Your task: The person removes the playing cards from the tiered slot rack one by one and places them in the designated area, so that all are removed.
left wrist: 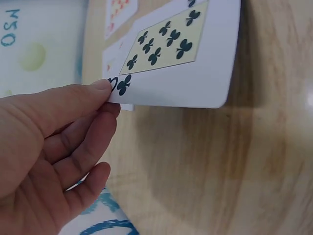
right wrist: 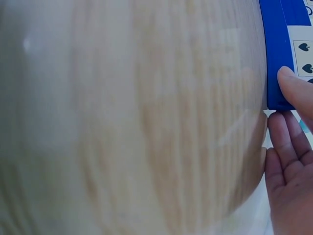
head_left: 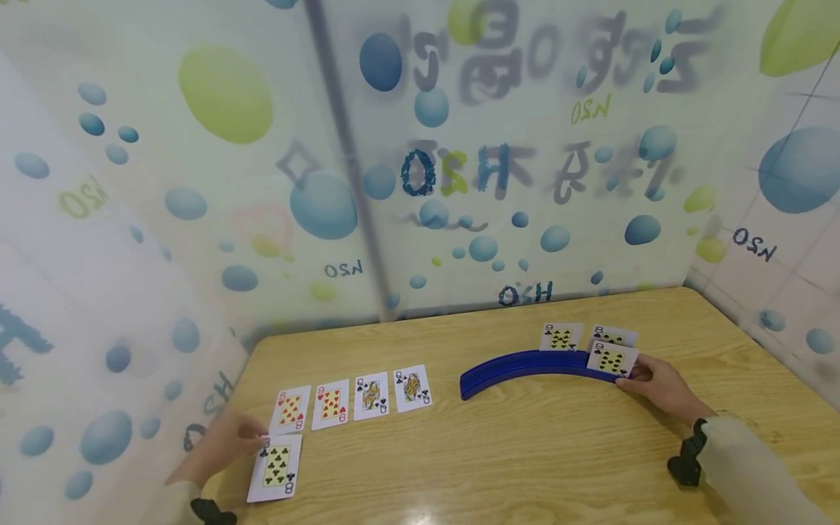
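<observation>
Thumb and fingers of my left hand (head_left: pixel 226 441) pinch the upper left corner of an eight of clubs (head_left: pixel 275 470). In the left wrist view that card (left wrist: pixel 215 88) is tilted, its near edge raised off the table. Over on the right, a curved blue card holder (head_left: pixel 512 368) carries a nine of spades (head_left: pixel 612 359) at its right end. My right hand (head_left: pixel 659 386) grips that end beside the nine. In the right wrist view, the thumb lies on the holder's blue edge (right wrist: pixel 276 49), with the fingers around its end. Whether the thumb also presses the card, I cannot tell.
A row on the table holds an eight of hearts (head_left: pixel 290 410), a nine of hearts (head_left: pixel 330 405) and two black queens (head_left: pixel 411 388). A nine of clubs (head_left: pixel 561 337) and a partly covered black eight (head_left: pixel 620 335) show at the holder. A patterned curtain (head_left: pixel 459 240) borders the wooden table (head_left: pixel 459 452).
</observation>
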`<action>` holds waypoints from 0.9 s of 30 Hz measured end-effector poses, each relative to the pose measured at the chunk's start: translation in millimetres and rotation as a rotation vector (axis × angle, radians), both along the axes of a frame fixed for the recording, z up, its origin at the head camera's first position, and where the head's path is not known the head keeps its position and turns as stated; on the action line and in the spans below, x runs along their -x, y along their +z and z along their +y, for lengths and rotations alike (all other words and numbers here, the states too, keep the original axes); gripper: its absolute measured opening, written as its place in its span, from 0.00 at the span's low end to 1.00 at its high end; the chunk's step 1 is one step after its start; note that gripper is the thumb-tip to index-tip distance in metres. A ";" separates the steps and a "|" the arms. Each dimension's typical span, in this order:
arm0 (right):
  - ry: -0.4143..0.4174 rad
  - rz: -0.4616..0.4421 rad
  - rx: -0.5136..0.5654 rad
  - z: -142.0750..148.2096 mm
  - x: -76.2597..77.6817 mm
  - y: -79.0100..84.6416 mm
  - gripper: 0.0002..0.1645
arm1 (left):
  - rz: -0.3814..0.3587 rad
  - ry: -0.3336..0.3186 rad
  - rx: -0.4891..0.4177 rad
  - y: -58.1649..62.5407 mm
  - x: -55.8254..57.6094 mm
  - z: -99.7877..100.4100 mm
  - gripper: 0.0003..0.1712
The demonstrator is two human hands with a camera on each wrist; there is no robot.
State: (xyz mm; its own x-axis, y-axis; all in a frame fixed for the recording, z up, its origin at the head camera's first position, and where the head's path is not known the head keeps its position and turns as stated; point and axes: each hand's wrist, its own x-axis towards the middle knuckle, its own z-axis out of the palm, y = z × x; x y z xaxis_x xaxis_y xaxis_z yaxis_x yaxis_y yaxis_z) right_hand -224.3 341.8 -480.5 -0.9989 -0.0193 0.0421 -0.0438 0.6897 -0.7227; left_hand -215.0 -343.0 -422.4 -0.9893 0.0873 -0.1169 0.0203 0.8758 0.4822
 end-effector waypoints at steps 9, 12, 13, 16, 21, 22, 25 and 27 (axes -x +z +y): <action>-0.010 0.000 -0.005 -1.1 -0.5 -1.3 0.36 | -0.023 0.044 0.063 -16.2 -1.1 -3.1 0.04; -0.010 -0.001 -0.008 -1.2 -0.6 -0.5 0.37 | -0.024 0.061 0.056 -19.3 -1.6 -3.6 0.04; -0.010 -0.002 -0.009 -1.3 -0.7 -0.2 0.37 | -0.024 0.064 0.056 -20.0 -1.7 -3.8 0.04; -0.007 -0.001 -0.011 -1.3 -1.0 0.5 0.37 | -0.033 0.088 0.063 -21.4 -1.3 -3.1 0.04; -0.008 0.006 -0.008 -1.9 -1.6 0.3 0.36 | -0.042 0.133 0.065 -23.0 -1.1 -1.1 0.04; -0.010 0.006 -0.008 -2.0 -1.8 0.1 0.36 | -0.043 0.140 0.064 -23.1 -1.5 -0.7 0.05; -0.013 0.005 -0.006 -1.6 -1.7 -0.5 0.36 | -0.039 0.161 0.063 -23.2 -2.2 0.7 0.05; -0.012 0.004 -0.005 -1.4 -1.3 -1.3 0.37 | -0.035 0.175 0.057 -23.3 -3.0 1.4 0.05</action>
State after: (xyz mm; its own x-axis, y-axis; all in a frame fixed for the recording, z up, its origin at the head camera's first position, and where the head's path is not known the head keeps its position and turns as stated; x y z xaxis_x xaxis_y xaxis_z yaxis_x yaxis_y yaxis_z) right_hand -223.0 340.4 -481.9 -0.9989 -0.0073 0.0460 -0.0382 0.6939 -0.7190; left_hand -211.9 -341.6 -445.7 -0.9841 -0.0936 -0.1511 -0.1506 0.8904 0.4296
